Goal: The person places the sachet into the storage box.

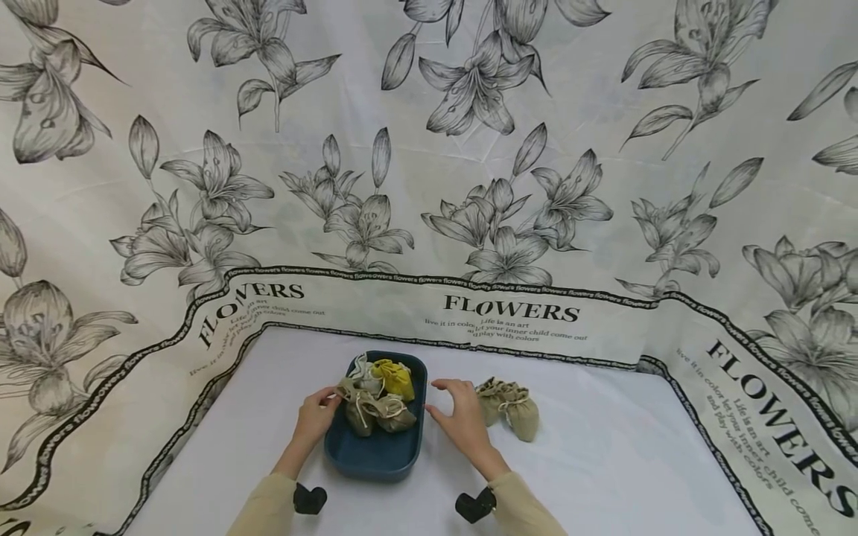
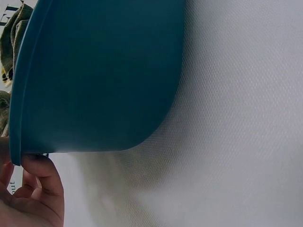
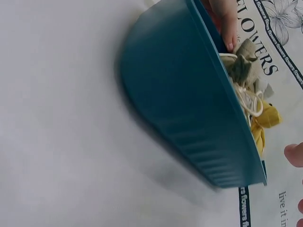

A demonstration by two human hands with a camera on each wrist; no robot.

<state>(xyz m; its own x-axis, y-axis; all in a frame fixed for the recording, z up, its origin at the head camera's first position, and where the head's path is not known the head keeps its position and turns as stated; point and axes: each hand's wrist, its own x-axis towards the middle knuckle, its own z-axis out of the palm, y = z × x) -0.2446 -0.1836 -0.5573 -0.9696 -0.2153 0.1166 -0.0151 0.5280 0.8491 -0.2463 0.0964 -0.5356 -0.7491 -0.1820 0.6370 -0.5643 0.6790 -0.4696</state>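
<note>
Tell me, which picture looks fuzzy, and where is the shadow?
Right wrist view: the deep blue plastic tray has smeared, blurry edges. Left wrist view: sharp, with a soft grey shadow beside the tray on the white table cover. Head view: evenly lit, no glare.

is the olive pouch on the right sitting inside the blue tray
No, the olive pouch lies on the white table outside the blue tray, just beyond the right hand.

I note: tray point(image 1: 375, 454) dark teal, plain. Pouches inside: one yellow pouch point(image 1: 395, 377), others olive-khaki with cream drawstrings. Khaki pouches point(image 1: 509, 406) beside tray. Desk point(image 1: 603, 461) plain white. Backdrop cloth point(image 1: 429, 149) white, black-grey lily print, black "FLOWERS" lettering. Sleeves point(image 1: 268, 506) beige.
</note>
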